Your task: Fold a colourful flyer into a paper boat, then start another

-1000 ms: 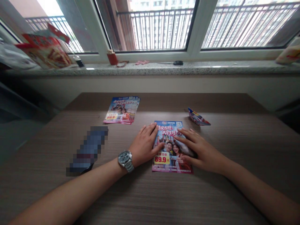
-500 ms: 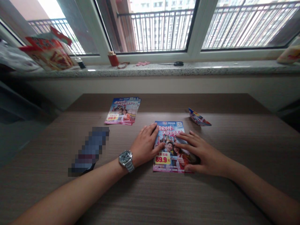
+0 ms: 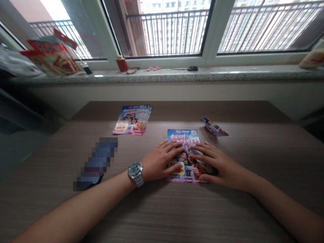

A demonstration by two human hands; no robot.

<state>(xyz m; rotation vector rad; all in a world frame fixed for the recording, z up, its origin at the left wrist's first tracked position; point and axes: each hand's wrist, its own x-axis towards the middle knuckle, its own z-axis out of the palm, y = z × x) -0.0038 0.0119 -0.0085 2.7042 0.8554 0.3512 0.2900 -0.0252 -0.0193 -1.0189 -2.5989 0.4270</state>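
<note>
A colourful printed flyer [image 3: 181, 135] lies flat on the brown table [image 3: 157, 212] in front of me. My left hand [image 3: 162, 160], with a metal watch [image 3: 136, 172] on its wrist, rests over the flyer's left side, fingers stretched out. Across from it, my right hand [image 3: 217, 165] lies on the flyer's right side with its fingers spread. Between the two hands the flyer's middle shows. Beyond my right hand stands a small folded paper piece [image 3: 214, 127] in the same bright print. Further left is a small stack of matching flyers [image 3: 133, 119].
A phone-like object [image 3: 97, 162], blurred out, lies left of my left forearm. On the stone windowsill [image 3: 162, 77] are a red snack bag [image 3: 57, 57], a small red container [image 3: 122, 63], a pink item [image 3: 154, 68] and black-handled scissors [image 3: 192, 68].
My left hand has moved slightly down and right, further over the flyer. The flyer has shifted a little up and to the right. My right hand stays nearly in place.
</note>
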